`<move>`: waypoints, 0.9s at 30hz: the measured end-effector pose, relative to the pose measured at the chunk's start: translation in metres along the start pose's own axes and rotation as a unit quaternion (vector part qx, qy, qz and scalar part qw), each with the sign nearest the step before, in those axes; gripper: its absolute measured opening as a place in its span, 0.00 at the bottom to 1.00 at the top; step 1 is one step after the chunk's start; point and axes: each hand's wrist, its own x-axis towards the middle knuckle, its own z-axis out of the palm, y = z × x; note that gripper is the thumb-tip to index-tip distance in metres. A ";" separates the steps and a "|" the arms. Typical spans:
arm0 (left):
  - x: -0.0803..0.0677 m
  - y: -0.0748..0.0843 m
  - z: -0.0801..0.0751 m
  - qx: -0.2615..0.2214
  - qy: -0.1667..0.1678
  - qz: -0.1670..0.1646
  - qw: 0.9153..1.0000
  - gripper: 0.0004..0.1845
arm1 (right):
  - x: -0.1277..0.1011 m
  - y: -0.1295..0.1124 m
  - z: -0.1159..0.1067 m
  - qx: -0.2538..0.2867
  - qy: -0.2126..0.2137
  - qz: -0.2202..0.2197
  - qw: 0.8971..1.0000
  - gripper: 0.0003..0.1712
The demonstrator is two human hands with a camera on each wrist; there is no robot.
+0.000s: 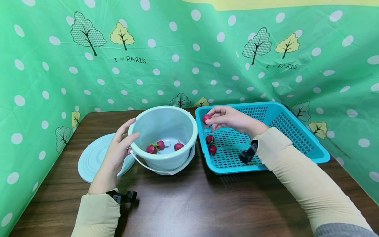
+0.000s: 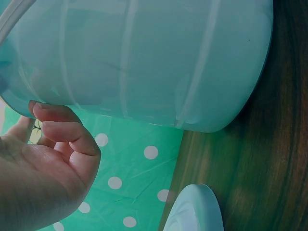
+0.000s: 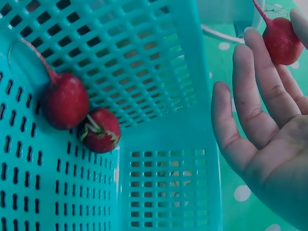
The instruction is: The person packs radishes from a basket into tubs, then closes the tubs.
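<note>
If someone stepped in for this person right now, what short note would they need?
Left hand: grips the rim of the pale bucket.
Right hand: pinches one radish above the blue basket's near-left corner.
Done: three radishes lie in the bucket.
Left: the held radish, plus two in the basket.
The lid lies on the table, left of the bucket.

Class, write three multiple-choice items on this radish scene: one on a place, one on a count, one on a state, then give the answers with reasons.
1. Where does the lid lie?
A. on the bucket
B. on the table left of the bucket
C. in the basket

2. How many radishes lie in the bucket?
A. one
B. three
C. six

3. What is the right hand doing?
A. pinching a radish
B. resting flat
C. gripping the basket

Answers: B, the lid lies beside the left hand; B, three show inside; A, fingertips hold a radish over the basket rim.
</note>
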 end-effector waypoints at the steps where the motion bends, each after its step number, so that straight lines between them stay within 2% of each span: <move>1: 0.000 0.000 0.000 0.000 0.000 0.000 1.000 0.30 | 0.000 -0.001 0.001 0.003 -0.001 -0.001 1.000 0.15; 16: 0.001 0.000 -0.001 0.000 -0.001 -0.001 1.000 0.31 | -0.001 -0.017 0.013 0.027 -0.020 -0.030 0.999 0.13; 27: 0.000 0.001 -0.001 0.004 -0.003 0.000 1.000 0.31 | 0.000 -0.029 0.023 0.025 -0.021 -0.046 0.998 0.13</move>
